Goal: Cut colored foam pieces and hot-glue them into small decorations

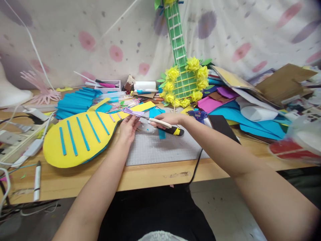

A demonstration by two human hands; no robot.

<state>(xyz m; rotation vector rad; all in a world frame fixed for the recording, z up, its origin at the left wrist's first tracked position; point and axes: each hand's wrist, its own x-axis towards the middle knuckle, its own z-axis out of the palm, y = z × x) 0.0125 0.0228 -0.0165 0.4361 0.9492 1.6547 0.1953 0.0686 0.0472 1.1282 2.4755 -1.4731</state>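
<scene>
My right hand (167,119) is closed around the white handles of a pair of scissors (160,122), whose blades point left. The blades reach to a strip of purple paper (131,112) that my left hand (128,127) pinches above the cutting mat. Left of that hand lies a yellow guitar-shaped cutout (77,139) with blue strips across its body and small purple strips on its neck. A black and yellow utility knife (175,131) rests on the grey cutting mat (160,152) under my right hand, beside a blue paper scrap (162,134).
A green paper guitar with yellow flowers (184,80) leans at the back. Coloured sheets (225,113) pile up on the right, near a blue glue gun (198,115) and a black flat object (223,127). A power strip (15,144) and marker (37,180) lie left.
</scene>
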